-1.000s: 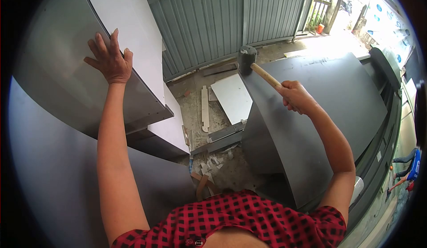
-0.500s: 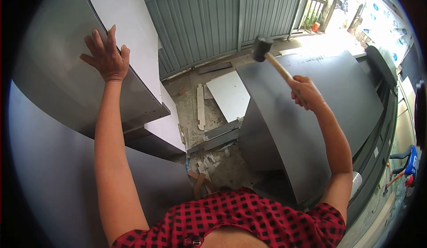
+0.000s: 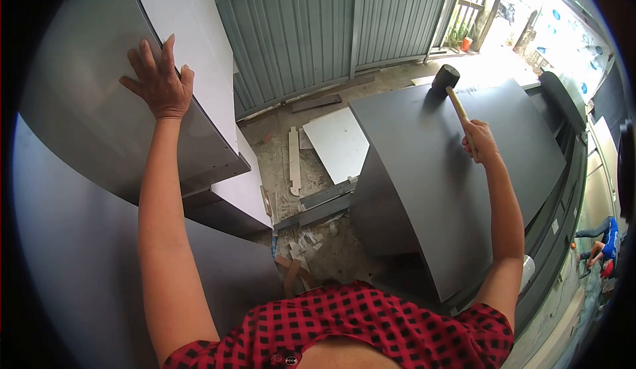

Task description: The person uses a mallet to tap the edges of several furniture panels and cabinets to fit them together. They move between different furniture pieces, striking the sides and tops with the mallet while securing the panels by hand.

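My left hand (image 3: 161,84) lies with fingers spread on the grey panel (image 3: 79,97), its fingertips and thumb at the edge where the white panel (image 3: 192,38) begins. In my right hand (image 3: 479,141) is the wooden handle of a rubber mallet (image 3: 446,79), gripped near its lower end. The mallet's black head points away from me and overlaps the far part of a large dark grey cabinet (image 3: 424,170) on my right. A gap with the floor showing lies between the two units.
Scrap strips, a white board (image 3: 338,142) and a notched wooden piece (image 3: 294,160) lie on the concrete floor. Behind stands a corrugated metal wall (image 3: 291,38). Dark panels (image 3: 560,203) are stacked at right. A person in blue (image 3: 608,240) bends down at far right.
My right hand and the mallet have swung to the right, away from the white panel. My left hand stays in place. The person at far right has shifted their arms.
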